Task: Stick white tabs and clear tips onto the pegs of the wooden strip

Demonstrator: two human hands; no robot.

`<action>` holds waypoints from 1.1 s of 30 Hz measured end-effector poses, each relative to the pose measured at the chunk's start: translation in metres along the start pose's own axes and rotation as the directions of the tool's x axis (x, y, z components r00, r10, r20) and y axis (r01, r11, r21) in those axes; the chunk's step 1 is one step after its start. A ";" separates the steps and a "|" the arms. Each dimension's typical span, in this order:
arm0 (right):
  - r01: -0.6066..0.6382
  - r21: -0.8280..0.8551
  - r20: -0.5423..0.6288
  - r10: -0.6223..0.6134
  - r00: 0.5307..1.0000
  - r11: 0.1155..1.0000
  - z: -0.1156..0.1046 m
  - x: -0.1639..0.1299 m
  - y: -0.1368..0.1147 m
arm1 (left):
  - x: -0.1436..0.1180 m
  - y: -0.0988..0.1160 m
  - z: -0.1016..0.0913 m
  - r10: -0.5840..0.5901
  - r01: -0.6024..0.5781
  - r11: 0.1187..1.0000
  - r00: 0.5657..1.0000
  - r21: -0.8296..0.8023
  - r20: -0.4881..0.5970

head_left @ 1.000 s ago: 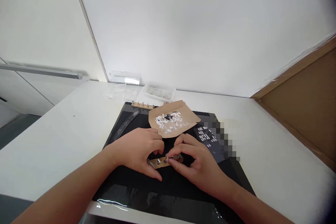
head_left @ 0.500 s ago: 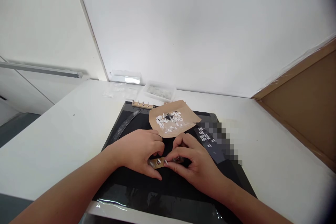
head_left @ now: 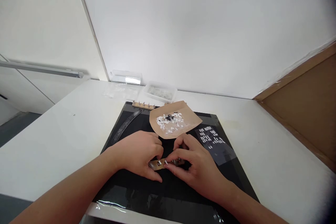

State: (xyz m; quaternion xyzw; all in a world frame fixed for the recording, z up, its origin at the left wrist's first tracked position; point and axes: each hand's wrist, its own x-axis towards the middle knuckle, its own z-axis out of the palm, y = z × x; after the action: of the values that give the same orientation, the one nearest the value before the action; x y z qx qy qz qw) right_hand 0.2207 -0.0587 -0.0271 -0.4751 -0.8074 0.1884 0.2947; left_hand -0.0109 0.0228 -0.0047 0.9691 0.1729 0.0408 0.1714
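Item 1: strip. Small tan wooden strip with metal studs, lying flat on the black mat between my two hands. Its long axis runs left to right, crosswise to my forearms. Both hands touch it; neither is the nearer.

Item 2: my left hand. Closed on the strip's left end, thumb below, fingers curled over the top edge.

Item 3: my right hand. Fingers pinched together at the strip's right half; a tiny white piece shows at the fingertips, just above the strip's middle. Whether it is gripped or only touched, I cannot tell.

Item 4: paper. Brown sheet just beyond my hands, carrying a heap of small white bits with a few dark ones among them.

Item 5: film. Clear sheet with rows of white pieces, beyond and to the right of my right hand.

Item 6: second strip. Same kind, studs upright, at the mat's far edge, well beyond my left hand.

Item 7: band. Dark curved strap beyond my left hand.

Item 8: tray. Clear box on the white table, farthest from both hands.
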 end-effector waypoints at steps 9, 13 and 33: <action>0.017 -0.040 0.027 -0.016 1.000 0.999 0.000 -0.001 0.001 | 0.000 0.001 0.000 0.002 -0.002 1.000 1.000 0.017 0.002; 0.026 -0.054 0.071 -0.022 0.997 0.998 -0.003 -0.003 0.002 | 0.000 0.000 0.001 0.003 -0.003 1.000 1.000 0.021 -0.002; 0.126 -0.108 -0.010 -0.128 0.992 0.986 -0.028 -0.001 0.007 | -0.007 -0.004 -0.015 -0.077 0.132 0.984 0.923 0.122 -0.378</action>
State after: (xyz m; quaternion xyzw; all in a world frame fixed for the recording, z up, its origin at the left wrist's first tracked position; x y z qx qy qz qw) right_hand 0.2438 -0.0552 -0.0105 -0.4392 -0.8426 0.1217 0.2869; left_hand -0.0211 0.0288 0.0082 0.9429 0.2564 0.2017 0.0667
